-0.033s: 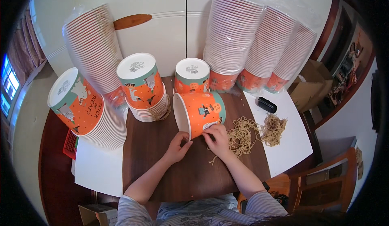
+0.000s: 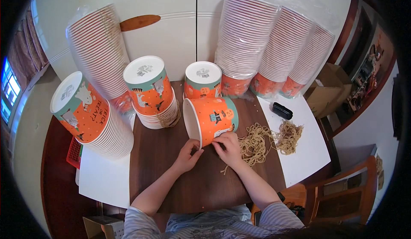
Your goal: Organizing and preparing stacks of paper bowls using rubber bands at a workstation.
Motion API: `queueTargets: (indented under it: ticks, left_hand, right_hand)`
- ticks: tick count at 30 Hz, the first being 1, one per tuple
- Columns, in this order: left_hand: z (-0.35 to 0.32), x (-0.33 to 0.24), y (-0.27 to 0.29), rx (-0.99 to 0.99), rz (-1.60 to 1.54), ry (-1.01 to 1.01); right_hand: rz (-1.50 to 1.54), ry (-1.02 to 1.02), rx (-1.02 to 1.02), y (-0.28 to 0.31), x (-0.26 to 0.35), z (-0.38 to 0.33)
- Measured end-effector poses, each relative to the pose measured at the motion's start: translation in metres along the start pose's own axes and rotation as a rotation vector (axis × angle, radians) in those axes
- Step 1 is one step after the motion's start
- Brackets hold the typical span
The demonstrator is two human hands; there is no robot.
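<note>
An orange paper bucket [image 2: 212, 118] with Halloween drawings and a green base band lies on its side on the dark wooden table, its white-rimmed mouth turned left. My left hand [image 2: 188, 156] grips the near part of that rim, fingers curled and thumb toward the mouth. Against the lower side wall of the bucket, my right hand [image 2: 229, 148] is closed with thumb and forefinger pressed together. Whatever that pinch holds, if anything, is too small to see. Beside the right wrist lies a loose heap of tan twine [image 2: 256, 147].
Upside-down bucket stacks [image 2: 147, 94] stand at the left and behind. Tall plastic-wrapped bucket stacks [image 2: 246, 37] lean at the back right, another wrapped stack [image 2: 97, 46] at the back left. A second twine bundle [image 2: 289, 137] and a black case [image 2: 282, 110] lie on the right white panel.
My right hand has shifted slightly left along the bucket wall. The left hand and the bucket have stayed in place.
</note>
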State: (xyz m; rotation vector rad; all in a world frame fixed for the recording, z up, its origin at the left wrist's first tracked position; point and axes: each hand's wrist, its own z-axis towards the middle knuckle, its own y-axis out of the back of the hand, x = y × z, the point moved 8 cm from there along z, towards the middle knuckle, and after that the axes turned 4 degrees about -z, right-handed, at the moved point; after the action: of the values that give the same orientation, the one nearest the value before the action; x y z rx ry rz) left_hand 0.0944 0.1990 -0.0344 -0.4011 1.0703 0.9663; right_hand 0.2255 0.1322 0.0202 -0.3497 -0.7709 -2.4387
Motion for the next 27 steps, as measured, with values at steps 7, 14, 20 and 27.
queueTargets:
  ticks: [7,14,20,27]
  left_hand:
    - [0.001,-0.004,-0.004,0.065,0.026,0.031]
    - [0.002,-0.008,-0.005,0.077,0.046,0.011]
    - [0.002,-0.009,-0.005,0.082,0.068,-0.014]
    - [0.002,-0.009,-0.006,0.096,0.053,-0.005]
  right_hand:
    - [-0.009,0.088,0.027,-0.003,0.011,0.000]
    - [-0.064,0.177,0.056,-0.006,0.021,-0.002]
    - [-0.093,0.209,0.086,-0.009,0.023,-0.004]
    - [-0.098,0.213,0.074,-0.009,0.025,-0.004]
